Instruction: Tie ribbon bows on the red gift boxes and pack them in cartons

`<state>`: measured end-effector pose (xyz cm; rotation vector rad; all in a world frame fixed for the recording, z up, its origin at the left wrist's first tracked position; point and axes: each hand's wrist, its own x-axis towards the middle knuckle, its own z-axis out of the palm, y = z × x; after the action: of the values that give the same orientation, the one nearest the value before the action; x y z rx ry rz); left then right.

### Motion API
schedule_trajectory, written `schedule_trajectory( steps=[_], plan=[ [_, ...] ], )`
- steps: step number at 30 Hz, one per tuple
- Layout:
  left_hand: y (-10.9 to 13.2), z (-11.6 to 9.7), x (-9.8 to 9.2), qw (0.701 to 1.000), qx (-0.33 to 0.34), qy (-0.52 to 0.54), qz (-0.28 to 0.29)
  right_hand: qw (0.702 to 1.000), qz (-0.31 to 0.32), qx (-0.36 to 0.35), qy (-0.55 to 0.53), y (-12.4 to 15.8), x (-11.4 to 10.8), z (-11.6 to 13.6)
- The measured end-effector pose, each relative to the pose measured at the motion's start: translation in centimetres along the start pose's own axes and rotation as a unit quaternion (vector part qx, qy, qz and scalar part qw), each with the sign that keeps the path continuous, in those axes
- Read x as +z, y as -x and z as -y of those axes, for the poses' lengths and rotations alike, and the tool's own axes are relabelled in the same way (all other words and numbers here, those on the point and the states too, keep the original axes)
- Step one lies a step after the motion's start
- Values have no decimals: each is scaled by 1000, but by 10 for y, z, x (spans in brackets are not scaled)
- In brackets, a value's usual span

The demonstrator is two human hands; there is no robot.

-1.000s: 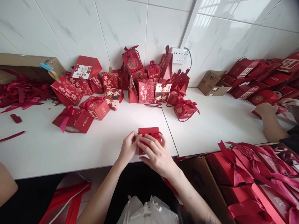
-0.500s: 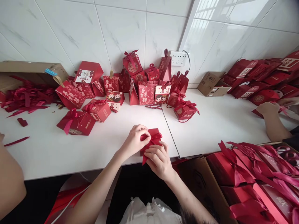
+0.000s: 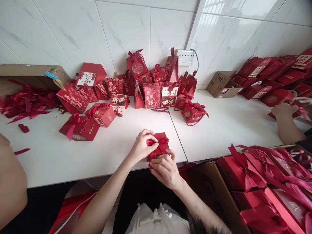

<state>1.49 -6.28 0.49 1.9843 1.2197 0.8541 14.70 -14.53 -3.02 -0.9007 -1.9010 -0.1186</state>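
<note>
A small red gift box point(image 3: 162, 150) sits at the front edge of the white table, with a red ribbon bow point(image 3: 162, 141) tied on its top. My left hand point(image 3: 144, 145) comes in from the left, thumb and forefinger pinched on the bow's ribbon near the knot. On the near side, my right hand point(image 3: 165, 169) has its fingers curled around a hanging ribbon tail at the box's front. Its fingers partly hide the tail and the box's lower face.
Red gift boxes point(image 3: 152, 96) stand along the tiled wall. Loose ribbons point(image 3: 26, 100) pile at left by a carton. At right, a large carton point(image 3: 212, 185) holds ribboned boxes; beyond it a co-worker's hand point(image 3: 284, 112) handles red material. Another person's arm point(image 3: 12, 172) is at left.
My right hand has moved slightly down, drawing the ribbon tail toward the box's front. The left hand keeps its pinch at the bow. The view has shifted slightly.
</note>
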Motion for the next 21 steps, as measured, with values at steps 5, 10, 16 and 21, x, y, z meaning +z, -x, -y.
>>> schedule_trajectory(
  steps=[5, 10, 16, 21],
  plan=[
    [0, -1, 3, 1000, -6, 6, -8, 1000, -1, 2, -22, 2, 3, 3],
    [-1, 3, 5, 1000, 10, -7, -14, 997, -4, -2, -83, -10, -14, 1],
    [1, 4, 5, 1000, -1, 1, -5, 966, 18, 257, -38, -34, -30, -50],
    [1, 2, 4, 1000, 1, 4, -6, 920, 130, 350, -116, -39, -21, -69]
  ],
)
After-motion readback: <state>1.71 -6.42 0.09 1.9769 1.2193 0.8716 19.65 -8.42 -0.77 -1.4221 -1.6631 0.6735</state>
